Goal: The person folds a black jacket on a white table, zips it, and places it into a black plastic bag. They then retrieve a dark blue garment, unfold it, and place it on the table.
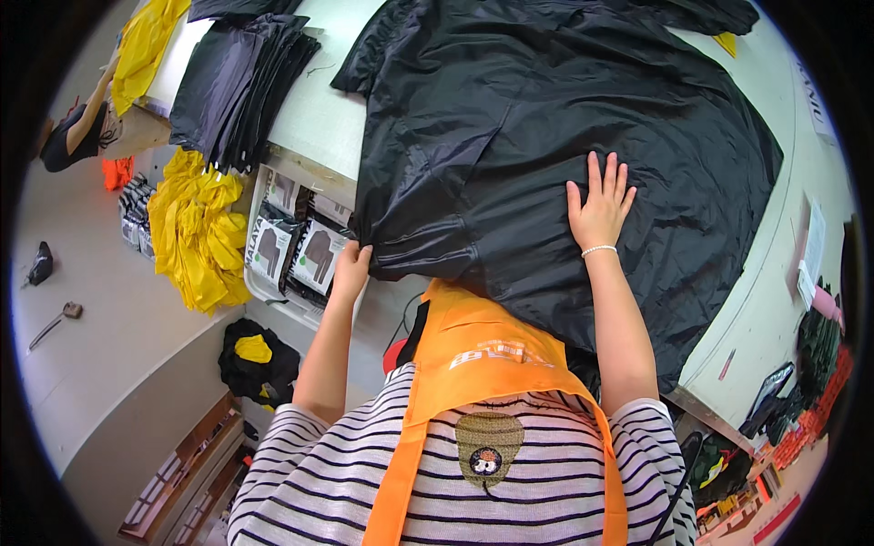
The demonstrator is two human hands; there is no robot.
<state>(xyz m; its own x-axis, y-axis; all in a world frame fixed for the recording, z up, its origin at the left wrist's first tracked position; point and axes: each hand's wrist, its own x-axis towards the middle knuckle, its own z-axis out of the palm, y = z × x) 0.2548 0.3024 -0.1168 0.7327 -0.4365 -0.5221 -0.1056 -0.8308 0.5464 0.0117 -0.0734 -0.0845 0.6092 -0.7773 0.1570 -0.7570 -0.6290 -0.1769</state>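
Two hands work a black garment (546, 136) at frame centre. Left hand (350, 268) pinches its hem; right hand (601, 205) presses flat, fingers spread, on the white worktop (319, 118).

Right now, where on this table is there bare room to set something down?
One bare strip of table lies between the folded dark stack and the spread black garment; another runs along the far right edge. The middle is covered: the right hand presses the garment, the left hand grips its edge.

Both my arms reach forward, bare to the short sleeves. My left hand (350, 266) is curled, fingers pinched shut, wrist bent slightly. My right hand (601, 202) lies flat, palm down, fingers spread, beaded band on wrist.
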